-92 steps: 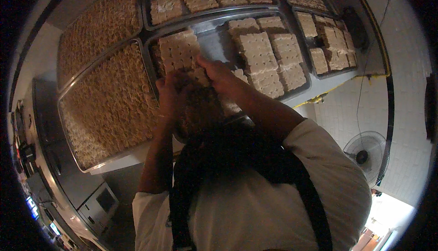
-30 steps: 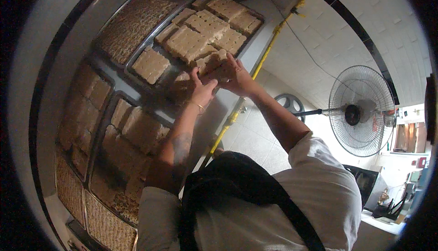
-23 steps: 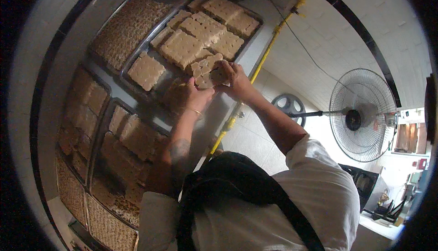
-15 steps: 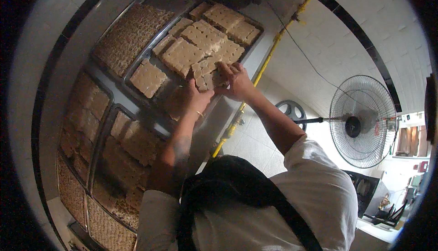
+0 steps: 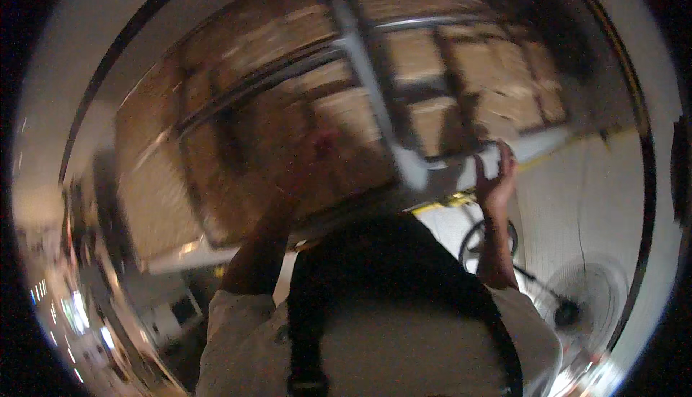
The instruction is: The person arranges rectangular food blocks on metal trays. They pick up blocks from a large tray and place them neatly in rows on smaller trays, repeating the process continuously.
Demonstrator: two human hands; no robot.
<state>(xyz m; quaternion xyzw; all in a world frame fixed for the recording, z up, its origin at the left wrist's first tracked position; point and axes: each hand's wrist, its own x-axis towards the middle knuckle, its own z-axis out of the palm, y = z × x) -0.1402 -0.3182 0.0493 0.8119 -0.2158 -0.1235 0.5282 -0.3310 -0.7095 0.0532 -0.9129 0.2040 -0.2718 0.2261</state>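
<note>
My right hand is raised at the front edge of the far right metal tray, with thumb and fingers apart and nothing seen between them. That tray holds tan, flat baked slabs, some stacked, with a separate slab at its left side. My left hand is over the shadowed middle tray of slabs. Motion smears its fingers, so I cannot make out their shape or whether they touch a slab.
More trays of tan slabs stretch to the left along the counter. A yellow pipe runs along its front edge. A standing fan is at the lower right, beside a white wall.
The view has swung left, bringing more trays into sight. Both hands have let go of the slab at the tray's front and moved apart, the left over the middle tray.
</note>
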